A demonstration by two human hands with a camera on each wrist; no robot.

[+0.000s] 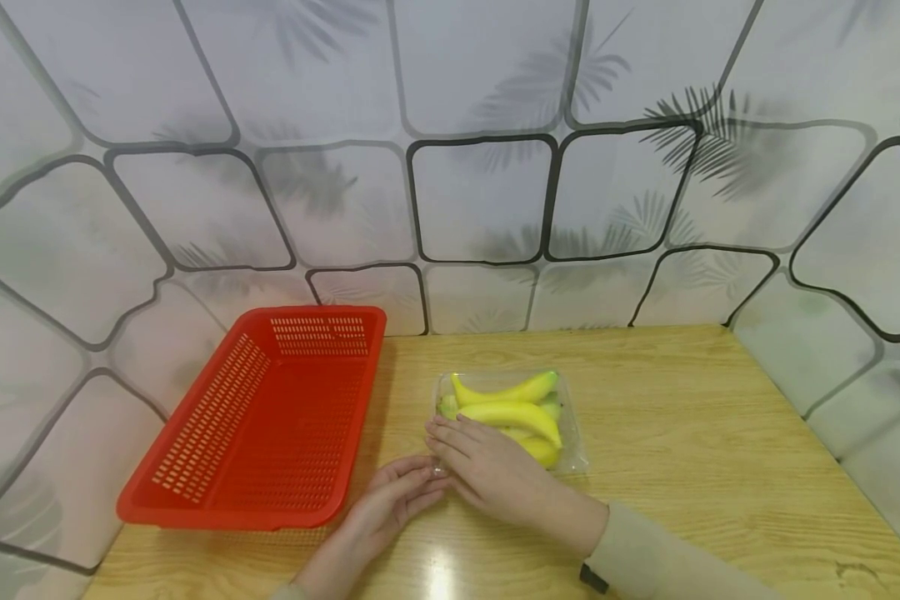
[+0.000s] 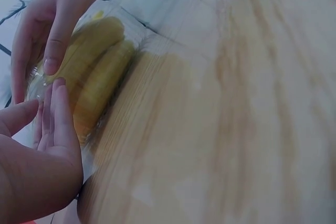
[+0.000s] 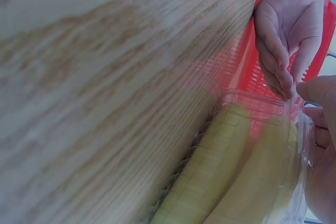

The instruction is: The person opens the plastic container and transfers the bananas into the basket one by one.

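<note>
1. Leave red basket (image 1: 255, 425) where it stands, left on the counter (image 1: 682, 433).
2. Keep left hand (image 1: 393, 496), fingers straight, steadying the clear tray's (image 1: 573, 454) near corner.
3. Keep right hand (image 1: 487, 471) flat, relaxed, on the bananas (image 1: 513, 400), mid-counter.

A red basket (image 1: 262, 417) sits just left of the fingers, its slotted walls bare inside. Under the fingers runs a pale wooden table (image 1: 682, 417). Behind, well past the fingertips, stands a white wall (image 1: 480, 192) with dark curved lines and palm-leaf shadows.
</note>
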